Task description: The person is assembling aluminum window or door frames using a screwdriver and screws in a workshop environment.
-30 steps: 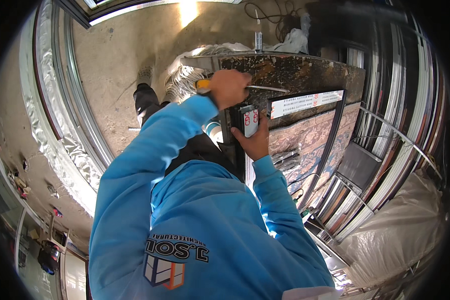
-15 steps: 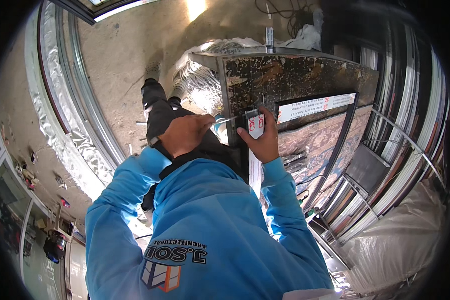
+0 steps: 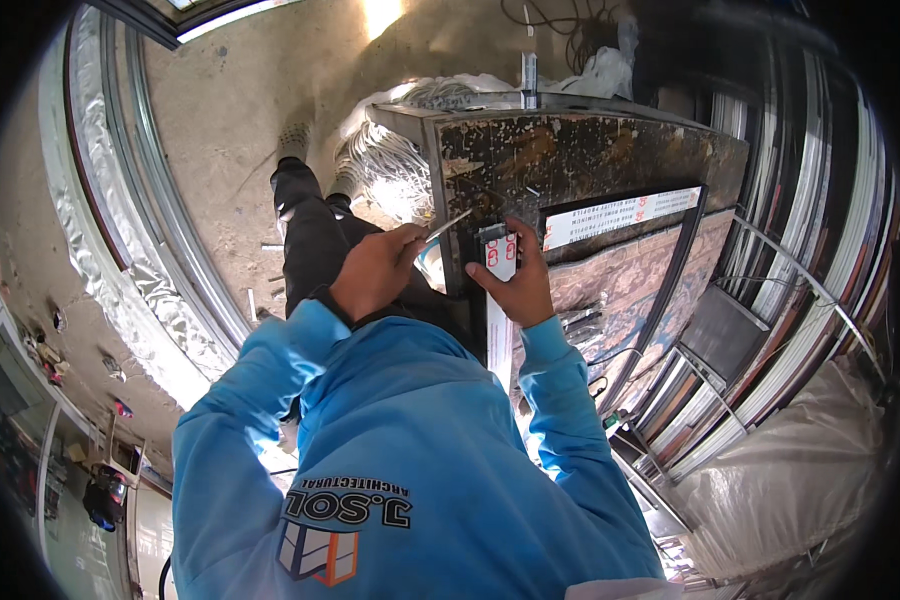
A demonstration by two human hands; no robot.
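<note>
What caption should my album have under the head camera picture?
Left hand holds a slim metal tool, right hand grips a white-labelled profile at a scuffed workbench.

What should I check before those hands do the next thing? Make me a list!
1. Left hand has a grip on the thin metal tool: ok.
2. Right hand holds the end of the white-faced bar, thumb on one side and fingers on the other: ok.
3. Tool tip kept apart from the right hand: ok, a gap shows.
4. Tool tip touching the worn table: cannot tell from above.
5. Gloves on: not ok, both hands are bare.
</note>
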